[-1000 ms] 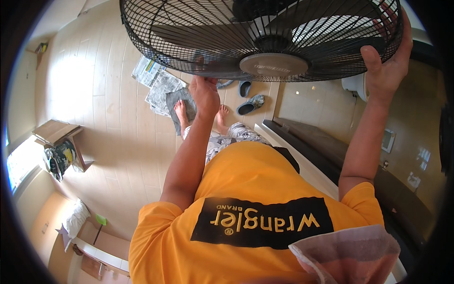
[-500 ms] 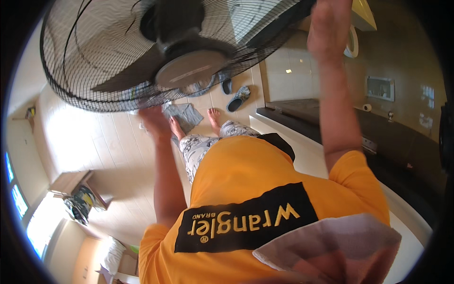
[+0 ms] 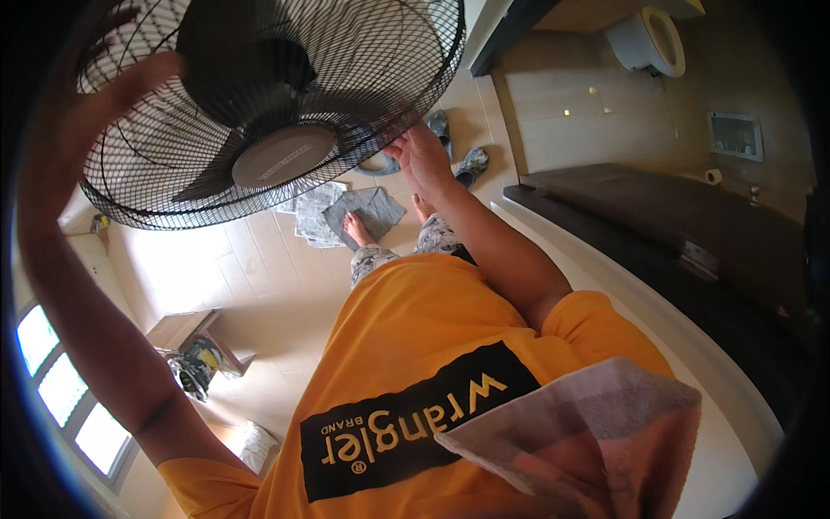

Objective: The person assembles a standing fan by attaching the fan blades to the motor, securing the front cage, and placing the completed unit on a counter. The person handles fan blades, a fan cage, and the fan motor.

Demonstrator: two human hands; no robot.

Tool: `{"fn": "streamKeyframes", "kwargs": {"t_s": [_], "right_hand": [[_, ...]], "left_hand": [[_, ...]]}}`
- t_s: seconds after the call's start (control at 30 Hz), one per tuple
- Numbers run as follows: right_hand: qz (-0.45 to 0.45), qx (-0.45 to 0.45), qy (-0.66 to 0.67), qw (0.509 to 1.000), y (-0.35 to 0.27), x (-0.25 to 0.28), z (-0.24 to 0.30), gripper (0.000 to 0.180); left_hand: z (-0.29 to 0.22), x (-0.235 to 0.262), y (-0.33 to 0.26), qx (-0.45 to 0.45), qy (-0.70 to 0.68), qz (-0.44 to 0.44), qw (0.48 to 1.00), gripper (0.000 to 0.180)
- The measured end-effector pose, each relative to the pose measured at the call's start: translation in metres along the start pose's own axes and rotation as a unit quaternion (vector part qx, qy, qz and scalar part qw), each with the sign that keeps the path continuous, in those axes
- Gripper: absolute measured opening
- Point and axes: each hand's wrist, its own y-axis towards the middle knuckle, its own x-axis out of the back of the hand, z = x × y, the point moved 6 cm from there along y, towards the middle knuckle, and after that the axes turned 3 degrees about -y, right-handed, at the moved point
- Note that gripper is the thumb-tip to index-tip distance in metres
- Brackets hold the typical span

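A black pedestal-type fan head [image 3: 285, 160], with a round wire cage and a grey centre cap, is held up at the top of the view. My left hand [image 3: 91, 130] grips the left side of the cage, its thumb over the front wires and its fingers partly hidden in shadow behind. At the lower right rim, the fingers of my right hand [image 3: 421, 156] are bent around the wire edge. Dark blades [image 3: 220, 108] show through the mesh. What lies behind the fan head is mostly hidden.
Below me, my bare feet stand by a grey cloth [image 3: 380, 208] and a patterned cloth [image 3: 316, 212]. Dark clogs [image 3: 471, 164] lie beyond. A wooden stand [image 3: 186, 327] is at left; a dark door [image 3: 657, 208] and a toilet [image 3: 661, 41] are at right.
The fan head has shifted left and turned. My left hand moved from its lower rim to its left side; my right hand came down from the upper right to the lower right rim.
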Motion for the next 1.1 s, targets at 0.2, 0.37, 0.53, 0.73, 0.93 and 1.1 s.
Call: {"fn": "streamKeyframes", "kwargs": {"t_s": [0.2,0.37,0.53,0.73,0.93,1.1], "right_hand": [[-0.046,0.016,0.009,0.999,0.005,-0.005,0.011,0.041],[-0.003,-0.014,-0.043,0.999,0.007,0.003,0.033,0.041],[0.03,-0.03,-0.159,0.986,0.005,0.014,0.042,0.04],[0.03,0.017,-0.092,0.995,0.006,0.015,0.043,0.06],[-0.007,-0.003,-0.158,0.987,0.003,0.034,0.057,0.071],[-0.137,-0.066,-0.244,0.958,-0.04,0.083,0.038,0.072]], "left_hand": [[-0.023,0.002,0.019,-0.089,0.054,-0.091,0.99,0.085],[-0.037,0.002,0.02,-0.116,0.051,-0.096,0.987,0.084],[-0.058,0.002,0.014,-0.147,0.015,-0.085,0.985,0.086],[-0.115,0.008,0.016,-0.136,-0.114,-0.106,0.978,0.091],[-0.056,0.042,0.046,-0.107,-0.327,0.066,0.937,0.067],[0.032,-0.013,0.114,-0.069,-0.315,0.117,0.939,0.047]]}}
